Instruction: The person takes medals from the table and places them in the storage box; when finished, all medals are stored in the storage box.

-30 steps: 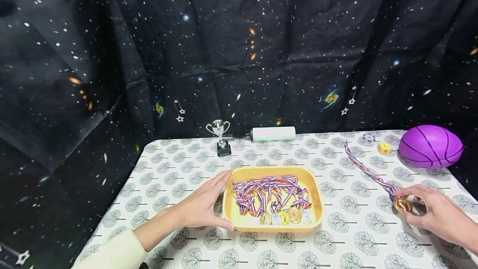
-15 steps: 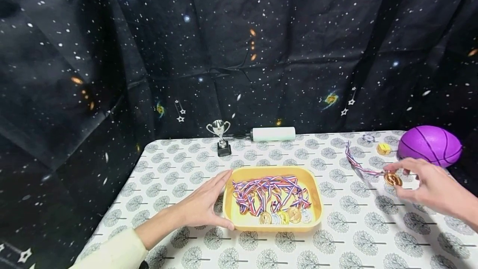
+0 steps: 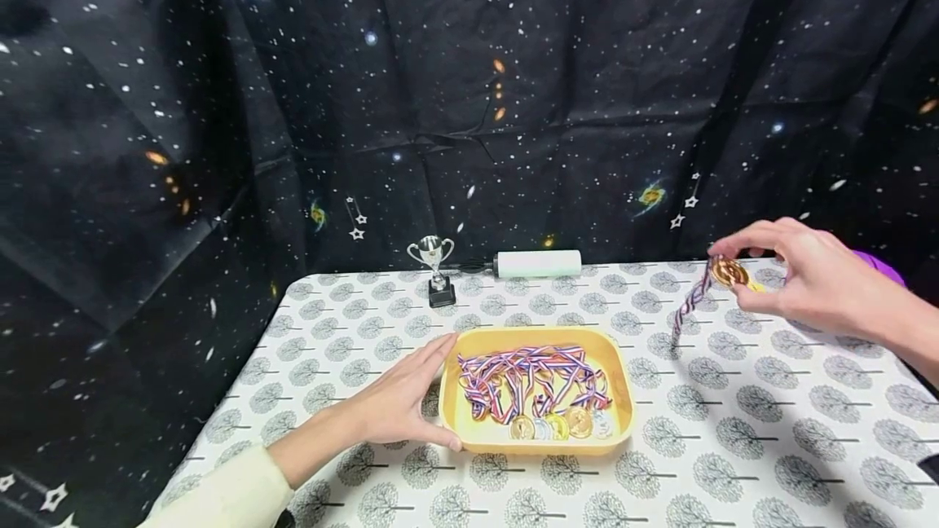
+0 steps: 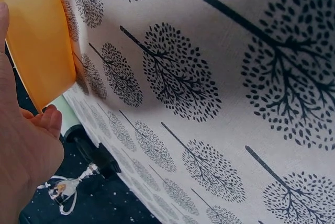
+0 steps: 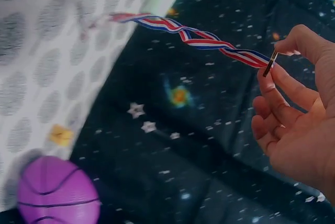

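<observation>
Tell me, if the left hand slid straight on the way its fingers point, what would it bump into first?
The left hand already rests flat against the yellow tray, fingers along its left wall. Going straight on, it would probably skim that wall toward the small trophy; depth is hard to judge.

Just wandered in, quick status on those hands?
Left hand flat against tray. Right hand pinching gold medal aloft, ribbon trailing. Path to tray clear.

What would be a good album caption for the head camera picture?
Right hand lifts a gold medal by its striped ribbon while the left hand rests against a yellow tray of medals.
</observation>
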A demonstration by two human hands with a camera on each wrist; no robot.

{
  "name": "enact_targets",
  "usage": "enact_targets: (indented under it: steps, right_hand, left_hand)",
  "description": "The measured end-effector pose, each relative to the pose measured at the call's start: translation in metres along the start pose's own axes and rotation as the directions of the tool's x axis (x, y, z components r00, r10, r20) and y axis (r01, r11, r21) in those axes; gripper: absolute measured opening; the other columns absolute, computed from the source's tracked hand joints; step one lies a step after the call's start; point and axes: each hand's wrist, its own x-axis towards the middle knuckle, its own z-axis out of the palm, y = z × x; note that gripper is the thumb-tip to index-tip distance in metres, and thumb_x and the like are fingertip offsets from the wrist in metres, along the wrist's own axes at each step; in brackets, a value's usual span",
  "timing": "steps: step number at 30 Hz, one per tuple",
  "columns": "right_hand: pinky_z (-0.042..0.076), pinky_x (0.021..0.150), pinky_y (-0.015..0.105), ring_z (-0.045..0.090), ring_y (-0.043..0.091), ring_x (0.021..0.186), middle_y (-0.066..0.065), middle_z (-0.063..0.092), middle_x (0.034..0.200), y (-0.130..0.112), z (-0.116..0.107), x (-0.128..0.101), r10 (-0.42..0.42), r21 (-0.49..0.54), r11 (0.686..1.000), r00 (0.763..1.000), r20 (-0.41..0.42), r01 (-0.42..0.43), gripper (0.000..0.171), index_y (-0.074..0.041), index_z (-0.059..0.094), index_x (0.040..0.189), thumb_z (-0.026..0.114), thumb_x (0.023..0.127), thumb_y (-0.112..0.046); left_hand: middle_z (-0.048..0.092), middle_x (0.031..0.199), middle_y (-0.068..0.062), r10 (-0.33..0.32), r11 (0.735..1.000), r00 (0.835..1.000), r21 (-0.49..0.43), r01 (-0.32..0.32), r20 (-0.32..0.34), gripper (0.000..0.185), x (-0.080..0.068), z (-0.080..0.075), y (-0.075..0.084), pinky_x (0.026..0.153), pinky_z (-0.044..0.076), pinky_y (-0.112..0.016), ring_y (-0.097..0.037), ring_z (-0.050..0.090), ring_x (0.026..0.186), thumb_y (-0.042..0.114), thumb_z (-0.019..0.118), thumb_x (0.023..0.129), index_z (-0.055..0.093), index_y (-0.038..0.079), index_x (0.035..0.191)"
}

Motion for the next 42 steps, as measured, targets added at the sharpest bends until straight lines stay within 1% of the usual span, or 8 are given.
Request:
enact_targets:
  steps: [3,7,12,19,28,32,37,42]
  right_hand:
    - [0.039,0.086,0.020,0.051,0.006,0.109,0.004,0.071,0.125,-0.015,-0.009,0.014,0.011,0.037,0.999,1.000,0.000,-0.011,0.053,-0.021,0.077,0.125,0.091,0.076,-0.006]
    - [0.040,0.090,0.025,0.051,0.009,0.110,0.001,0.071,0.125,-0.039,-0.019,0.030,0.002,0.084,0.996,1.000,0.015,-0.004,0.052,-0.022,0.077,0.125,0.090,0.078,-0.005]
    - [0.045,0.086,0.033,0.053,0.015,0.108,-0.001,0.072,0.127,-0.069,-0.022,0.043,-0.023,0.111,0.994,0.998,0.051,0.017,0.049,-0.024,0.078,0.125,0.089,0.080,-0.008]
    - [0.047,0.071,0.029,0.051,0.015,0.104,-0.005,0.071,0.121,-0.109,-0.018,0.054,-0.070,0.191,0.980,0.993,0.096,0.051,0.049,-0.027,0.078,0.125,0.088,0.081,-0.007]
    - [0.049,0.084,0.040,0.054,0.017,0.108,-0.009,0.073,0.117,-0.151,-0.011,0.078,-0.146,0.290,0.952,0.978,0.151,0.097,0.046,-0.026,0.079,0.124,0.082,0.082,-0.006]
    - [0.046,0.087,0.043,0.054,0.019,0.107,-0.010,0.076,0.118,-0.168,-0.003,0.091,-0.219,0.353,0.924,0.961,0.172,0.147,0.044,-0.021,0.079,0.124,0.079,0.082,-0.007]
    - [0.048,0.075,0.041,0.056,0.021,0.104,-0.009,0.077,0.115,-0.186,0.016,0.102,-0.283,0.414,0.892,0.939,0.196,0.182,0.041,-0.017,0.080,0.121,0.079,0.081,-0.008]
    - [0.052,0.083,0.040,0.058,0.019,0.111,-0.009,0.077,0.115,-0.202,0.038,0.110,-0.300,0.450,0.876,0.926,0.231,0.172,0.038,-0.015,0.080,0.120,0.081,0.082,-0.010]
  left_hand:
    - [0.012,0.177,-0.012,-0.007,1.000,1.000,0.000,0.007,0.001,0.144,0.000,-0.001,0.000,0.127,0.023,-0.059,-0.035,0.021,0.160,0.077,0.085,0.070,0.009,0.006,0.171]
    - [0.011,0.177,-0.012,-0.014,1.000,1.000,-0.002,0.014,0.008,0.144,-0.001,-0.002,0.001,0.127,0.021,-0.057,-0.036,0.020,0.160,0.075,0.086,0.070,0.009,0.006,0.171]
    - [0.010,0.177,-0.012,-0.015,1.000,1.000,0.001,0.015,0.013,0.144,0.001,0.000,0.002,0.127,0.021,-0.058,-0.035,0.020,0.160,0.074,0.087,0.071,0.008,0.007,0.171]
    - [0.011,0.177,-0.013,-0.006,1.000,1.000,0.012,0.006,0.021,0.144,0.001,-0.002,0.003,0.127,0.021,-0.059,-0.033,0.018,0.161,0.072,0.087,0.071,0.009,0.005,0.170]
    - [0.011,0.177,-0.012,-0.008,1.000,1.000,0.015,0.008,0.014,0.145,0.000,-0.002,0.002,0.127,0.021,-0.058,-0.033,0.019,0.161,0.077,0.084,0.070,0.008,0.006,0.171]
    - [0.011,0.177,-0.012,-0.011,1.000,1.000,0.018,0.011,0.008,0.144,-0.001,-0.002,0.001,0.127,0.022,-0.057,-0.032,0.019,0.161,0.078,0.084,0.070,0.009,0.006,0.171]
    - [0.011,0.177,-0.013,0.002,1.000,1.000,0.016,-0.002,0.008,0.144,-0.001,-0.001,0.000,0.127,0.022,-0.058,-0.035,0.020,0.161,0.077,0.084,0.071,0.008,0.005,0.171]
    - [0.014,0.176,-0.015,0.019,1.000,1.000,0.013,-0.019,-0.003,0.143,0.001,-0.001,0.000,0.127,0.023,-0.059,-0.035,0.021,0.160,0.077,0.084,0.071,0.011,0.003,0.170]
